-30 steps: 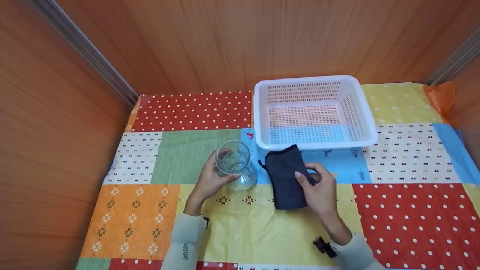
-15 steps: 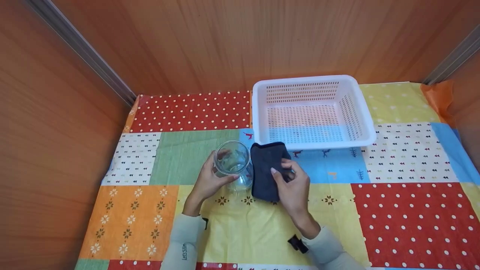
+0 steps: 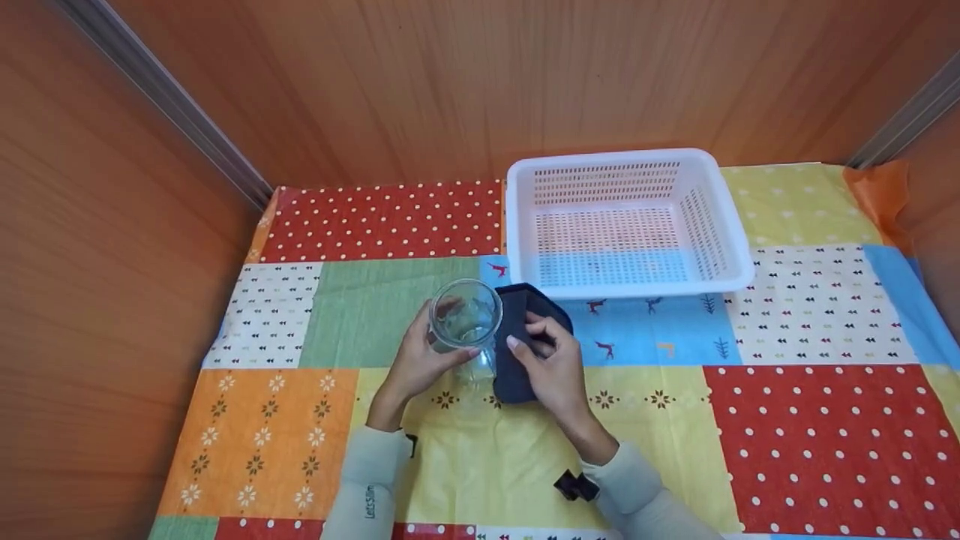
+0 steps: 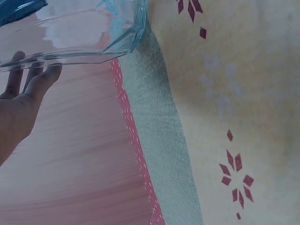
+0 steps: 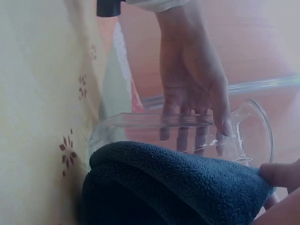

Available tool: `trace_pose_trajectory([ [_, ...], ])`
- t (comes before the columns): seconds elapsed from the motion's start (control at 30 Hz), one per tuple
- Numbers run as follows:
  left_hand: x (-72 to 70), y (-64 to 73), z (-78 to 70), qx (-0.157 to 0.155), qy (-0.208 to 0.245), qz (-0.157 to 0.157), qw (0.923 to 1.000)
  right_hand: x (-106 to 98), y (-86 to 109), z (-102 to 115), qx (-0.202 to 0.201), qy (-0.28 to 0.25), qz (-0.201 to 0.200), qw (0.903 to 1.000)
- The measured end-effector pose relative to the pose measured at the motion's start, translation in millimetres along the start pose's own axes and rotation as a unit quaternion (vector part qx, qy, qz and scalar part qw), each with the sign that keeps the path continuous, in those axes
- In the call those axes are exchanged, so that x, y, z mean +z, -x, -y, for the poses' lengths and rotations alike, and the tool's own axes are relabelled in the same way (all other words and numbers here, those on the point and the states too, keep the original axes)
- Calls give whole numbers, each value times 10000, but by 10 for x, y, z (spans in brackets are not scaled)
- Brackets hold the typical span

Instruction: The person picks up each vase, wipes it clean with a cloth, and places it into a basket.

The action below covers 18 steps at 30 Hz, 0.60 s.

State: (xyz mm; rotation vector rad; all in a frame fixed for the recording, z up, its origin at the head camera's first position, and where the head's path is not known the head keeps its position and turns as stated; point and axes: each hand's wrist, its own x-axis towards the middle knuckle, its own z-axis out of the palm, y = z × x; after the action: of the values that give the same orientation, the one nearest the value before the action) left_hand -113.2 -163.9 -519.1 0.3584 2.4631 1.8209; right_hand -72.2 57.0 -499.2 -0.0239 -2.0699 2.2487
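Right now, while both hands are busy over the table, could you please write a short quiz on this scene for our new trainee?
1. True or false: the white slotted basket stands open side up on the patchwork-print tablecloth.

2. Multiple choice: what is the right hand holding?
A) a wooden spoon
B) a dark fuzzy cloth
C) a metal lid

3. Fill in the blank: seen from the person's side, the clear glass jar gripped by the left hand is to the ____ of the cloth.

Key: 1. True. 2. B. 3. Left.
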Motion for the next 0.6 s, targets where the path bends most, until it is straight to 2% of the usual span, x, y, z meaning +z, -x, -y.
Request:
trace_pose_trajectory([
  [0.2, -3, -3, 4, -34, 64, -43, 10000, -129, -50, -3, 342, -22, 641, 9974],
  [0.37, -16, -12, -11, -19, 29, -23, 10000, -226, -116, -59, 155, -80, 1201, 9926],
  [0.47, -25, -17, -6, -9, 48, 30, 10000, -240, -150, -99, -4, -148, 1333, 9910],
  [0.6, -46, -28, -3, -35, 123, 63, 9999, -215, -164, -134, -2, -44, 1227, 9924],
])
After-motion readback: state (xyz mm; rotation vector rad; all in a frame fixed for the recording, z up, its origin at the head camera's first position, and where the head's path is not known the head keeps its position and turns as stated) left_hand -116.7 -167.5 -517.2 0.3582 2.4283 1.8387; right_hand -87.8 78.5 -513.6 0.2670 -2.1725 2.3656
